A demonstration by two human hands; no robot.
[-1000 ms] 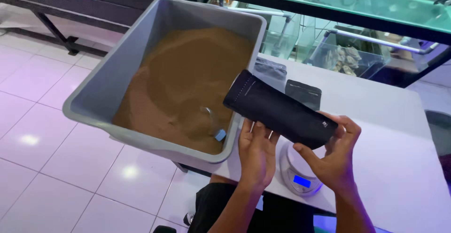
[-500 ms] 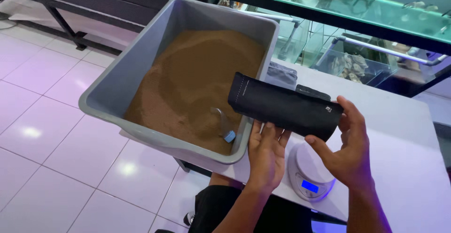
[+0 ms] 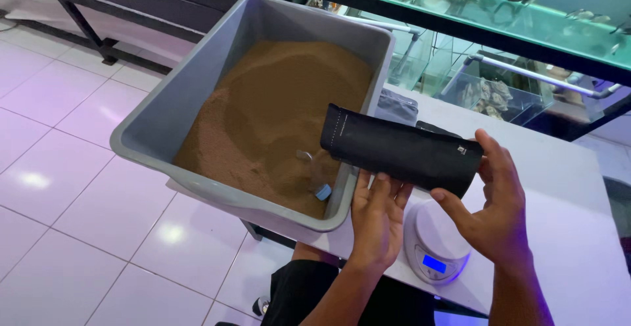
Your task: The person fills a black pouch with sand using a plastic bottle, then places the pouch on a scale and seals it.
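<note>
Here, two hands hold one matte black flat-bottomed pouch (image 3: 399, 151) sideways beside the big grey plastic tub (image 3: 164, 125) of brown granules.

The left hand (image 3: 378, 217) supports the pouch from beneath, fingers closed up against it; the right hand (image 3: 493, 211) clasps its base end, seemingly keeping the open mouth toward the tub. One small scoop (image 3: 314, 176) lies in the granules; one white round digital scale (image 3: 435, 244) sits just right of the tub.
</note>
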